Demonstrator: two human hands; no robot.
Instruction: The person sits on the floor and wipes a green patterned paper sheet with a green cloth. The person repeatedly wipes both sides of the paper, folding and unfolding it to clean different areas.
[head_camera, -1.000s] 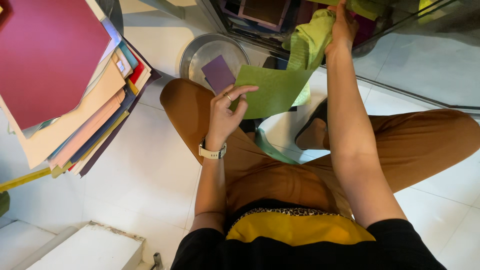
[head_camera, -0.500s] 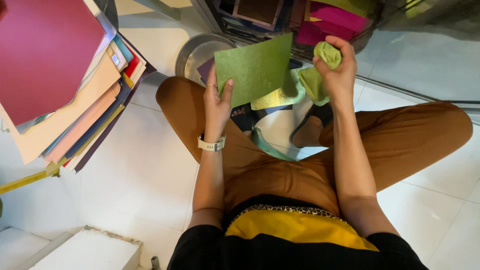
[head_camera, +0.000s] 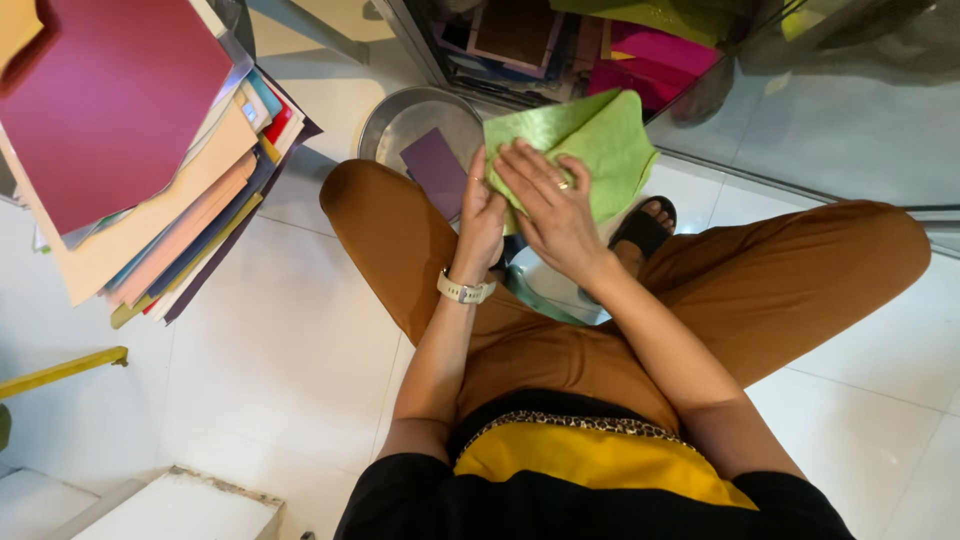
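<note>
A fanned stack of coloured sheets (head_camera: 150, 160) fills the upper left, a dark red sheet on top; its support is out of frame, so what carries it cannot be determined. Below it, a yellow bar (head_camera: 62, 370) crosses the white tiled floor (head_camera: 290, 350), and a white block (head_camera: 180, 505) is cut off by the lower edge.

A round metal basin (head_camera: 400, 120) stands on the floor just beyond the person's left knee; a purple sheet (head_camera: 440, 168) leans inside it, apparently set aside there within reach.

The left hand (head_camera: 483, 215), with a pale watch (head_camera: 465, 290) at the wrist, stands edge-on against the left border of the green sheet (head_camera: 590, 145); its grip appears closed on that border, thumb side facing the viewer, though the fingers behind the sheet are hidden. The placement suggests it steadies the sheet above the lap.

The right hand (head_camera: 555, 210) lies flat on the same sheet, fingers spread, a ring on one finger; it presses rather than grasps, so its grip is open upon the surface. The green sheet sits between the knees, in front of the shelf; whether it is paper or cloth is hard to make out.

A black sandal (head_camera: 645, 228) shows beside the sheet; the foot is partly covered. Behind glass, the shelf (head_camera: 560, 45) holds pink and brown sheets, cropped by the top edge.
</note>
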